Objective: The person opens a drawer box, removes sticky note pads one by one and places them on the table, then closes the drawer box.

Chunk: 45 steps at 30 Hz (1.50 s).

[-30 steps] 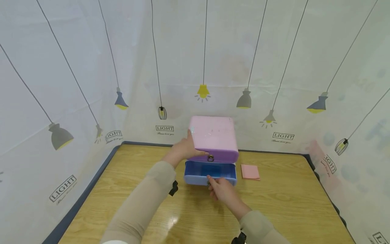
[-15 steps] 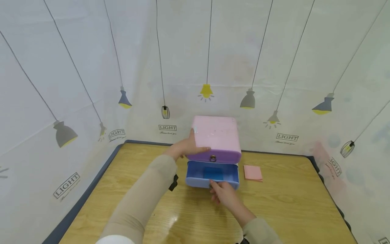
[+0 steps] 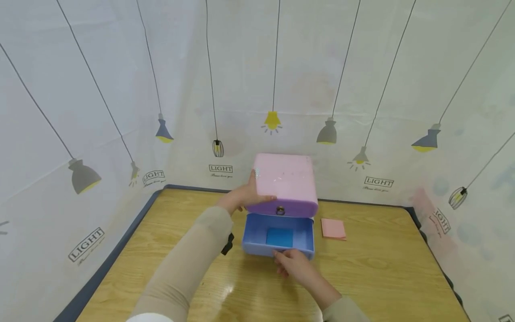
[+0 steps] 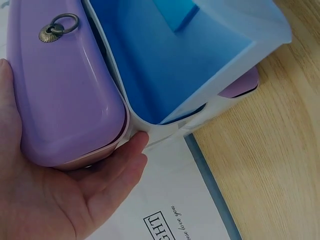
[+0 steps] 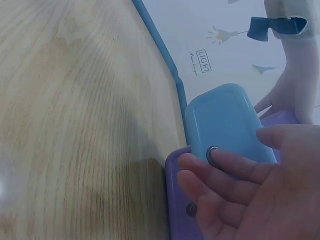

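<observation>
A small pink and purple drawer cabinet [image 3: 285, 176] stands against the back of the table. My left hand [image 3: 243, 197] grips its left side, thumb along the top front edge; in the left wrist view its fingers [image 4: 122, 172] curl round the side of the upper purple drawer [image 4: 65, 105]. Below that drawer, the blue drawer [image 3: 257, 249] is pulled well out. In it lies a blue square pad [image 3: 280, 237]. At the drawer's front is my right hand [image 3: 299, 267]. In the right wrist view its index finger is at the ring pull [image 5: 212, 155], with the thumb at the upper edge.
A pink sticky-note pad [image 3: 333, 228] lies on the wooden table [image 3: 382, 259], right of the cabinet. Under the blue drawer is another purple drawer [image 5: 175, 187], pushed in. A white curtain [image 3: 241, 67] printed with lamps closes off the back and sides.
The blue drawer has come further out toward me with my right hand, uncovering more of the blue pad. My left hand stays on the cabinet. The view has shifted slightly.
</observation>
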Motion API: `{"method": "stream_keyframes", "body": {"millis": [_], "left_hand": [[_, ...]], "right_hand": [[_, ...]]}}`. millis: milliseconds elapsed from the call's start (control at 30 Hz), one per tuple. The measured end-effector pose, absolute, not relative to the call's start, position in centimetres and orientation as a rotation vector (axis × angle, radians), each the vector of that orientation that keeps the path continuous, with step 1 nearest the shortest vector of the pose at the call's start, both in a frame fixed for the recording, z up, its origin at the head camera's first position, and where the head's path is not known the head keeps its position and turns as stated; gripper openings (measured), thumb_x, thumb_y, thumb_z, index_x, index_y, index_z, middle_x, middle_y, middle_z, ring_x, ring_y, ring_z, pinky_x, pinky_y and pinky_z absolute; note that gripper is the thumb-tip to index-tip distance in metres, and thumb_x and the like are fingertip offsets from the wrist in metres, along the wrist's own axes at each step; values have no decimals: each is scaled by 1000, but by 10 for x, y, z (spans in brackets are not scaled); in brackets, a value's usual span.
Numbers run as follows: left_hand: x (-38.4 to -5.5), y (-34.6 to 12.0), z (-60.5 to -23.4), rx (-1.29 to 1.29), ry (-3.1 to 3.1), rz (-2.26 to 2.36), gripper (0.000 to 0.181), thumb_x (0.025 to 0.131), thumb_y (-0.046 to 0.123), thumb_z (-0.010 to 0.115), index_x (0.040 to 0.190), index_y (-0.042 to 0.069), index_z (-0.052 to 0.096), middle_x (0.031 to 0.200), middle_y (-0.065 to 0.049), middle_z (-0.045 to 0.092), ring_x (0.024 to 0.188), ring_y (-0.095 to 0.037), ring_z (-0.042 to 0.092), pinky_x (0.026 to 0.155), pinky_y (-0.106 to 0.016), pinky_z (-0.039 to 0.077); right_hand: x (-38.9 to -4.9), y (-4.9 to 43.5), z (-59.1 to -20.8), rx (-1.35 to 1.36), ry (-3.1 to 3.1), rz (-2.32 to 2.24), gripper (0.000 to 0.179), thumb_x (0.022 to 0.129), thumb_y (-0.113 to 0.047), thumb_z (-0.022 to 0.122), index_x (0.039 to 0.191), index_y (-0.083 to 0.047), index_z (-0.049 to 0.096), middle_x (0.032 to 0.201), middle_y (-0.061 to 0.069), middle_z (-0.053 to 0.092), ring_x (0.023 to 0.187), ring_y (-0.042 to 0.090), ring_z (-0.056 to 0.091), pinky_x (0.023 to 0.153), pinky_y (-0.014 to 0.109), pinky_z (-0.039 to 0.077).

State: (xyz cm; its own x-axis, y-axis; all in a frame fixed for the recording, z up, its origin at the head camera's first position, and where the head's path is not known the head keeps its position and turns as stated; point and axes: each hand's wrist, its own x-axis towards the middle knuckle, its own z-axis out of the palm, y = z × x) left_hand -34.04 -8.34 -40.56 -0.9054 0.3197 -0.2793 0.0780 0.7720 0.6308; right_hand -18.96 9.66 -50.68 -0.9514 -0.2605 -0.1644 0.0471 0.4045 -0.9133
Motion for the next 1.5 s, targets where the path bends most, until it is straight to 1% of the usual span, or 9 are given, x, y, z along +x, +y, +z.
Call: {"method": "stream_keyframes", "body": {"millis": [133, 267, 500, 633, 800, 1000, 1067, 1233, 1500], "left_hand": [[-341, -84, -408, 299, 2583, 904, 128, 79, 68, 65, 151, 17, -27, 151, -25, 31, 99, -34, 58, 63, -41, 52], [-341, -84, -409, 311, 2578, 923, 127, 80, 68, 66, 150, 17, -27, 153, -25, 28, 104, -36, 56, 64, -41, 52], [-338, -82, -411, 328, 2588, 945, 127, 80, 66, 66, 151, 15, -26, 154, -26, 24, 107, -39, 55, 63, -41, 52], [-336, -82, -412, 325, 2590, 939, 127, 80, 67, 66, 151, 14, -26, 155, -26, 23, 108, -39, 55, 64, -40, 52], [-336, -83, -412, 318, 2601, 934, 127, 80, 68, 65, 151, 13, -25, 154, -26, 25, 108, -38, 55, 64, -40, 51], [-337, -84, -411, 327, 2602, 925, 128, 79, 69, 64, 151, 14, -26, 153, -27, 28, 108, -38, 56, 64, -39, 52], [-337, -84, -411, 321, 2597, 929, 128, 79, 70, 64, 151, 15, -26, 153, -27, 28, 109, -38, 55, 65, -40, 52], [-336, -85, -409, 338, 2563, 989, 127, 80, 67, 65, 150, 16, -28, 155, -27, 23, 115, -42, 52, 69, -45, 52], [-334, -85, -409, 347, 2554, 1006, 125, 82, 66, 64, 151, 15, -27, 156, -26, 20, 117, -43, 50, 71, -47, 52]], "right_hand": [[-185, 100, -503, -269, 2392, -1488, 36, 98, -28, 56, 79, 1, 67, 68, 9, 65, 60, 25, 61, 59, 41, 53], [-182, 107, -497, -363, 2462, -1335, 35, 97, -30, 57, 77, -3, 67, 71, 4, 64, 65, 19, 58, 57, 35, 49], [-176, 117, -483, -537, 2510, -1174, 36, 97, -36, 57, 72, -11, 62, 60, -7, 44, 56, 9, 39, 50, 27, 36], [-172, 123, -470, -531, 2497, -1230, 32, 98, -34, 56, 78, -11, 67, 66, -6, 51, 64, 11, 45, 55, 29, 41], [-174, 134, -451, -517, 2472, -1330, 31, 99, -30, 54, 102, -5, 73, 91, 3, 66, 83, 19, 57, 69, 37, 50], [-191, 145, -438, -453, 2557, -1311, 32, 100, -31, 53, 103, -5, 72, 94, 6, 68, 87, 25, 63, 70, 38, 52], [-199, 148, -435, -427, 2591, -1283, 31, 100, -31, 53, 102, -6, 72, 93, 5, 68, 86, 23, 62, 70, 38, 51], [-220, 151, -434, -402, 2626, -1206, 31, 100, -29, 53, 107, -4, 71, 92, 5, 68, 85, 20, 60, 73, 38, 51], [-249, 148, -443, -402, 2582, -1018, 37, 98, -29, 56, 113, 2, 68, 99, 10, 69, 91, 26, 64, 79, 44, 53]]}}
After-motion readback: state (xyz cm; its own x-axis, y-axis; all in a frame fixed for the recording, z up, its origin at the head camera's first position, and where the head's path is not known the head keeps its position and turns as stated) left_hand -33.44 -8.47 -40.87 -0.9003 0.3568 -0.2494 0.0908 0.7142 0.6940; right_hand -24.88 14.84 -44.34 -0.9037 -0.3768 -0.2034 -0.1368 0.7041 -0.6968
